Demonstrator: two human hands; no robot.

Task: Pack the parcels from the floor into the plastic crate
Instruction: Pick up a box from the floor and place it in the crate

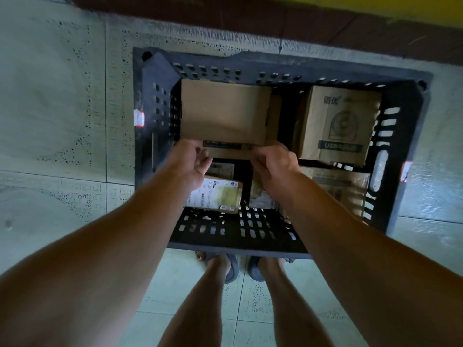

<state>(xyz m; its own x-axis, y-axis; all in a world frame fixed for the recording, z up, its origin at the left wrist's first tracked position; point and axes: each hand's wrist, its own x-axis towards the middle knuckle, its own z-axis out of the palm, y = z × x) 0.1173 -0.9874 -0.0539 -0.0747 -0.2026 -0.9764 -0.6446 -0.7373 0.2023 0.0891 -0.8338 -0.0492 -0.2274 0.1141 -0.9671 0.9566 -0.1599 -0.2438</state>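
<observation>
- Grip: left hand (191, 162), right hand (274, 162) both pinch plain parcel (223, 111) by near edge.
- Placement: upper left of crate (238, 244), seemingly to fill gap beside fan box (342, 121).

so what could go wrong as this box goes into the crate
The left hand and right hand pinch the plain cardboard box only at its near edge; with that grip its far end may sag or slip. It hangs left of the printed fan box in the crate and could catch on it. It may land tilted on the labelled parcel below.
</observation>
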